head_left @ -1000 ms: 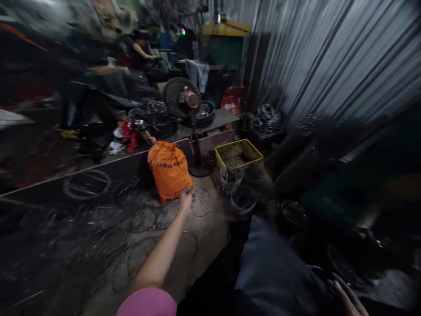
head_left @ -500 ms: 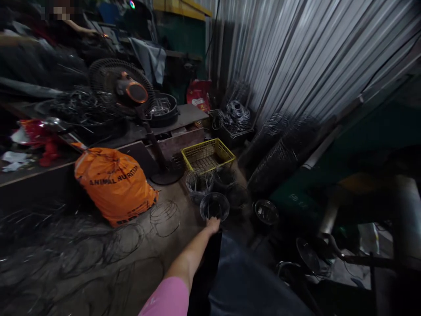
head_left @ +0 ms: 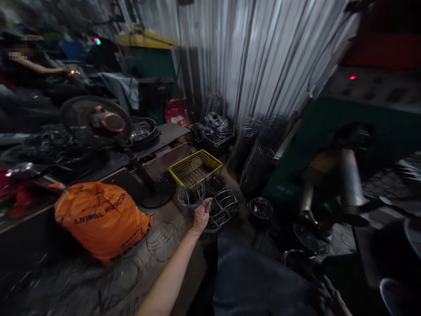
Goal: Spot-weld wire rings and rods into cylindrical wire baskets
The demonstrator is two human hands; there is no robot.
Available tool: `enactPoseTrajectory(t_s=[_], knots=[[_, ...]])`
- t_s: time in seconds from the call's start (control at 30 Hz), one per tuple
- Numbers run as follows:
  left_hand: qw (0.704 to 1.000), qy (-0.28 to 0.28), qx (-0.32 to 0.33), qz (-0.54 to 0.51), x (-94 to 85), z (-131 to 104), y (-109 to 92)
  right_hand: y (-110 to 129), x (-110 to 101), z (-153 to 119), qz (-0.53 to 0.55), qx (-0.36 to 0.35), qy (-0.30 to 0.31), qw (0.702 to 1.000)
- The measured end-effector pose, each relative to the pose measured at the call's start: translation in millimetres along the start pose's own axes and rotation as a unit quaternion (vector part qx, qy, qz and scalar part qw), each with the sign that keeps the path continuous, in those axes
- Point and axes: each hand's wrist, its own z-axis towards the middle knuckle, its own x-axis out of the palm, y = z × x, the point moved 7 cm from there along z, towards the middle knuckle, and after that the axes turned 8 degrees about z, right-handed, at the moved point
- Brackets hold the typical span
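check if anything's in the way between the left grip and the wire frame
Nothing visible is: the left grip appears closed on one side of the wire frame. The crate stands beyond them, not between.

And there, lower right, the right hand [head_left: 329, 292] is lost in dark blur, its grip unreadable! The left forearm [head_left: 176, 270] runs off the bottom edge; the wire frame [head_left: 225, 208] part-hides a round container [head_left: 214, 229]; lower left, wire hoops [head_left: 123, 276] smear; upper left, a co-worker [head_left: 36, 66] blurs.
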Motion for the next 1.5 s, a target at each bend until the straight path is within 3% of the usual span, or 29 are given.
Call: enactPoseTrajectory(t_s=[0.1, 0.2, 0.3, 0.4, 0.57, 0.63, 0.7, 0.77, 0.87, 0.93, 1.0, 1.07, 1.1, 1.17, 1.27, 1.33, 1.4, 1.5], knots=[[0.959, -0.032, -0.038, -0.277, -11.7, -21, -50, 3, 35, -6, 0.047, -0.022, -0.002, 0.999], [0.882, 0.038, -0.112, -0.456, 7.6, -55, -95, 9, 86, -16, 0.102, -0.007, 0.042, 0.994], [0.811, 0.149, -0.174, -0.539, 38.6, -97, -129, 26, 136, -44, 0.145, -0.047, 0.118, 0.981], [0.774, 0.227, -0.231, -0.544, 65.5, -134, -138, 32, 169, -81, 0.18, -0.044, 0.179, 0.966], [0.774, 0.326, -0.3, -0.453, 88.4, -162, -114, 35, 177, -121, 0.235, -0.066, 0.171, 0.955], [0.814, 0.299, -0.305, -0.394, 82.2, -161, -100, 37, 176, -129, 0.213, -0.1, 0.16, 0.959], [0.866, 0.256, -0.261, -0.34, 70.1, -157, -103, 38, 176, -133, 0.178, -0.141, 0.146, 0.963], [0.887, 0.285, -0.186, -0.311, 65.5, -164, -128, 36, 176, -133, 0.162, -0.171, 0.128, 0.963], [0.86, 0.418, -0.093, -0.279, 73.9, -193, -180, 26, 175, -128, 0.166, -0.193, 0.109, 0.961], [0.836, 0.469, -0.061, -0.278, 80.8, -213, -207, 23, 170, -125, 0.111, -0.204, 0.102, 0.967], [0.825, 0.489, -0.066, -0.275, 88.7, -226, -217, 31, 156, -124, -0.048, -0.234, 0.088, 0.967], [0.829, 0.49, -0.085, -0.254, 96.1, -231, -212, 59, 123, -128, -0.277, -0.286, 0.025, 0.917], [0.836, 0.484, -0.095, -0.242, 98.9, -231, -206, 80, 98, -134, -0.388, -0.319, -0.04, 0.864], [0.845, 0.468, -0.115, -0.23, 103.0, -226, -194, 130, 33, -146, -0.53, -0.32, -0.198, 0.76], [0.848, 0.447, -0.163, -0.233, 108.9, -218, -180, 198, -77, -171, -0.621, -0.22, -0.413, 0.629], [0.848, 0.43, -0.198, -0.239, 112.1, -216, -176, 227, -138, -187, -0.639, -0.13, -0.503, 0.567], [0.845, 0.422, -0.215, -0.247, 113.9, -215, -178, 239, -179, -193, -0.648, -0.054, -0.526, 0.548], [0.846, 0.421, -0.215, -0.248, 112.9, -218, -185, 240, -210, -193, -0.648, -0.001, -0.521, 0.556]])
